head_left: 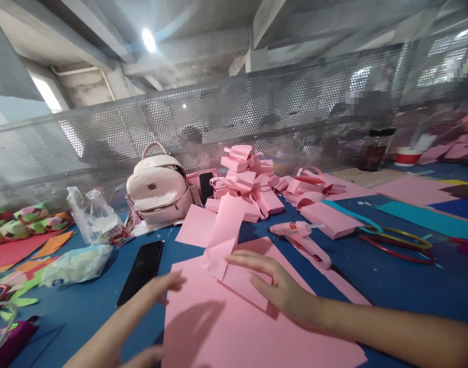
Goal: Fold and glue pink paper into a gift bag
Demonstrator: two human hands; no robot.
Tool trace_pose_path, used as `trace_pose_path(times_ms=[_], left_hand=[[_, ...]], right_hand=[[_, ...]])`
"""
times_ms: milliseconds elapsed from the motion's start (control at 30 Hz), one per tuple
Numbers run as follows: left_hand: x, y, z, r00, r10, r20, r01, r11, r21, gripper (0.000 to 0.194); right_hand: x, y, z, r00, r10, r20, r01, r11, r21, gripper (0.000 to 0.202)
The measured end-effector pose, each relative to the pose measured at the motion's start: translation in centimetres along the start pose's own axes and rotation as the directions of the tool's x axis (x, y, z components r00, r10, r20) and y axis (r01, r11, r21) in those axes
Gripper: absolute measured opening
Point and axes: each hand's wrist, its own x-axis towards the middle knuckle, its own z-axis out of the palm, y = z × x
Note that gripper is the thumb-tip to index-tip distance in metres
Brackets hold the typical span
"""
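My right hand (276, 283) is on a small folded pink paper bag (243, 287), fingers along its far edge and thumb over its upper face. From the bag's left end a pink paper strip (227, 220) rises away from me. Beneath lies a large pink sheet (245, 340), bearing the shadow of my left hand (151, 301). That hand hovers left of the bag, fingers apart, holding nothing, its lower part blurred. Beyond my right hand rests a pink glue gun (301, 237). Behind it is a heap of finished-looking pink paper bags (243, 179) with handles.
A black phone (141, 271) lies left of the sheet. Further back stand a pale backpack (159, 189) and a clear plastic bag (90, 214). Coloured rings (398, 245) and a blue paper strip (429, 217) lie right. A perforated metal screen (226, 112) borders the table's far side.
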Motion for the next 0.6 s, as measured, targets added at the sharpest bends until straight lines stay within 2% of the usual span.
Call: trace_pose_path(times_ms=[67,133,200,267,367,400,467,600], left_hand=[[2.1,-0.7,0.3,0.998,-0.050,-0.040,0.048,0.997,-0.060,0.061],[4.1,-1.7,1.0,0.994,-0.108,-0.008,0.104,0.973,-0.205,0.075],[5.7,-2.3,2.1,0.992,-0.116,0.050,0.125,0.954,-0.271,0.087],[6.6,-2.4,3.4,0.991,-0.124,0.040,0.130,0.953,-0.272,0.087],[7.1,-1.5,5.0,0.986,-0.165,-0.031,0.156,0.966,-0.204,0.076],[7.1,-1.1,5.4,0.985,-0.163,-0.053,0.150,0.969,-0.194,0.074],[7.2,-0.6,5.6,0.985,-0.154,-0.074,0.138,0.973,-0.185,0.070],[7.3,-0.6,5.3,0.983,-0.173,-0.064,0.159,0.970,-0.182,0.066]], right_hand=[[-0.1,-1.0,-0.1,0.997,-0.060,0.056,0.065,0.994,-0.093,0.043],[-0.2,-2.5,-0.2,0.980,-0.111,0.168,0.145,0.967,-0.208,0.048],[-0.4,-4.2,-0.2,0.943,-0.112,0.313,0.210,0.930,-0.301,0.054],[-0.5,-5.9,-0.2,0.903,-0.087,0.421,0.246,0.908,-0.340,0.055],[-0.6,-7.5,-0.5,0.863,-0.095,0.496,0.305,0.881,-0.363,0.036],[-0.5,-7.8,-0.8,0.869,-0.098,0.485,0.307,0.876,-0.373,0.029],[-0.1,-7.9,-1.6,0.910,-0.098,0.403,0.271,0.876,-0.398,0.026],[0.9,-6.3,-3.5,0.990,-0.064,0.126,0.111,0.903,-0.415,0.024]])
